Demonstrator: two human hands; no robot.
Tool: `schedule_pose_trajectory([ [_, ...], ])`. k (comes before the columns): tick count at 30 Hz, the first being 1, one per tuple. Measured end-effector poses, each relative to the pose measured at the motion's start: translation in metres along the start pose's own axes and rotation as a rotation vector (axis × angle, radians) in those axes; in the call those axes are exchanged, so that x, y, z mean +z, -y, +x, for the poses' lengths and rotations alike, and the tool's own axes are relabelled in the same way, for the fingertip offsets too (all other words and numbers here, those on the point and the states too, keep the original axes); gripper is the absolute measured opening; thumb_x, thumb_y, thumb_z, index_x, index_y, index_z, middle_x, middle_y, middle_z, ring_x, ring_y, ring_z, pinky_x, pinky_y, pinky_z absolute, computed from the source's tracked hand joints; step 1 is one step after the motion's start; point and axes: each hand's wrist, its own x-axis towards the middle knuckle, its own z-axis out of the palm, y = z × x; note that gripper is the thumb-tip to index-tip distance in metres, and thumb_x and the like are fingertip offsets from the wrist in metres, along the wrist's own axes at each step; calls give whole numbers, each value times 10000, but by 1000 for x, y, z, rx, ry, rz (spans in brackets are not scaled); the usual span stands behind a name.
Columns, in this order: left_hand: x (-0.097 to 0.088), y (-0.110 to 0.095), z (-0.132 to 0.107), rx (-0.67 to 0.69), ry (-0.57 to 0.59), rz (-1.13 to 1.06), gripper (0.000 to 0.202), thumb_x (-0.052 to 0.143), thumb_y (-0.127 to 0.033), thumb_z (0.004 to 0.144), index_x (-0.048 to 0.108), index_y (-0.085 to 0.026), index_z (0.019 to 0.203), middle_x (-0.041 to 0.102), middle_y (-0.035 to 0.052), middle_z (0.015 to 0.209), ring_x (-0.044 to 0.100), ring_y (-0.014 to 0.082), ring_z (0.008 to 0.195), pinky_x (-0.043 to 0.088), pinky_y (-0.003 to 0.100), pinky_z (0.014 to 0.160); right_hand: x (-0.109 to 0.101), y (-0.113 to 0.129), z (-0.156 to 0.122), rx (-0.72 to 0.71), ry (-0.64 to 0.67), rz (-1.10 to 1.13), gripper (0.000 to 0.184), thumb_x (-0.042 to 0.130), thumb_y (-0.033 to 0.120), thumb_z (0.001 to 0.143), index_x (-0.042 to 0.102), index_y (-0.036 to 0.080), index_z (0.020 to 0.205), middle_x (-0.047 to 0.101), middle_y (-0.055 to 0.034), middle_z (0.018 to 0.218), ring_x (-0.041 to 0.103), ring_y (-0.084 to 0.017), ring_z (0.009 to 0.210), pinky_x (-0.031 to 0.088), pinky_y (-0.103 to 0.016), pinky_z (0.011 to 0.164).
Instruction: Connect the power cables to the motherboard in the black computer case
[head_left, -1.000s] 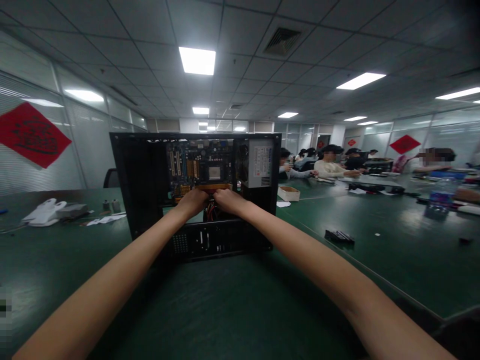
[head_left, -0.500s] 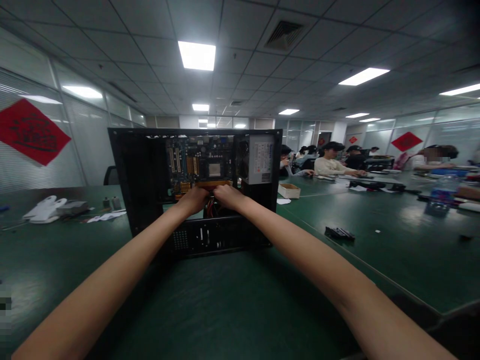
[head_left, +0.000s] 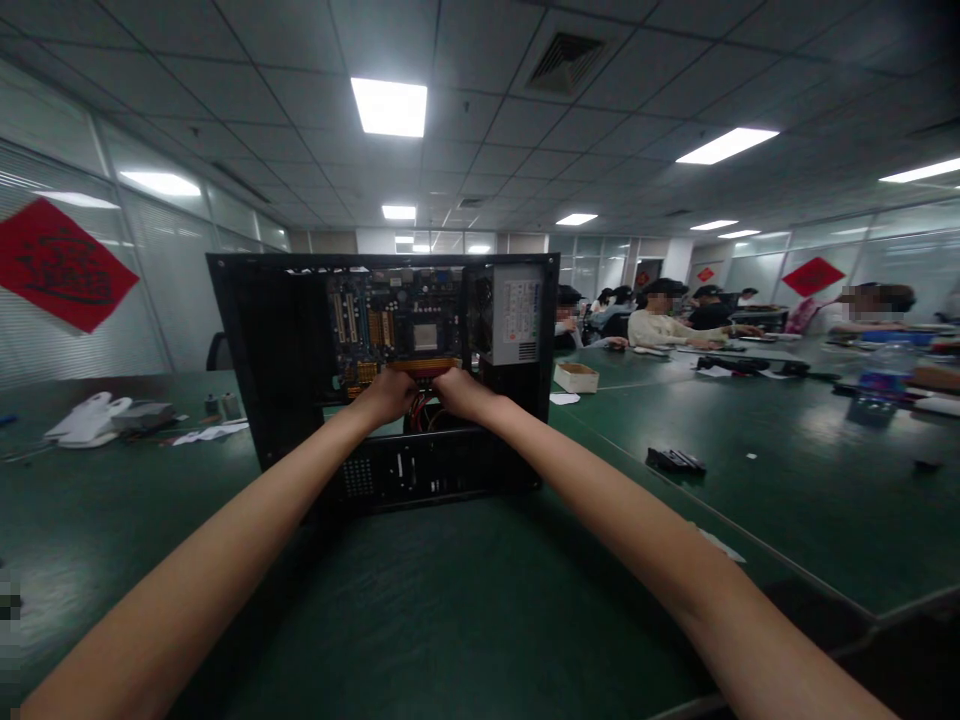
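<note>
An open black computer case [head_left: 232, 330] stands upright on the green table, its inside facing me. Within it are a motherboard [head_left: 405, 300] with a bare square metal-topped processor socket area, and a silver power supply [head_left: 517, 315] at the upper right. My left hand [head_left: 388, 395] and my right hand [head_left: 463, 393] reach inside, both closed, at either end of the orange and red memory slots [head_left: 426, 368]. Their fingertips are turned away, so whatever they grip is hidden. Red and dark cables [head_left: 421, 412] hang between and below the hands.
At left lie a white plastic bag [head_left: 88, 418], a grey box-shaped part [head_left: 142, 415] and papers. To the right are a small open box [head_left: 576, 377], a black part [head_left: 675, 460] and a bottle [head_left: 883, 375]. Several people sit farther back at the table.
My right hand has shifted slightly right, away from the left hand, showing more of the slots and cables between them. Both hands stay inside the case. The view has shifted a little.
</note>
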Motion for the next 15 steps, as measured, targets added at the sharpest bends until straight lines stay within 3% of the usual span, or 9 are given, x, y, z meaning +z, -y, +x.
schedule_pose_trajectory([
  [9,0,-1,1,10,-17,18,307,524,-136,858,808,-147,976,779,131,973,721,232,903,504,273,784,0,-1,1,90,0,2,361,510,3,864,736,51,1141,705,-246,1149,680,-298,1102,518,-307,898],
  [15,3,1,3,15,-13,27,311,518,-148,852,809,-143,961,783,123,961,719,228,879,491,278,753,2,-3,2,97,-25,5,329,518,39,887,735,52,1135,706,-241,1151,681,-296,1092,516,-304,901],
])
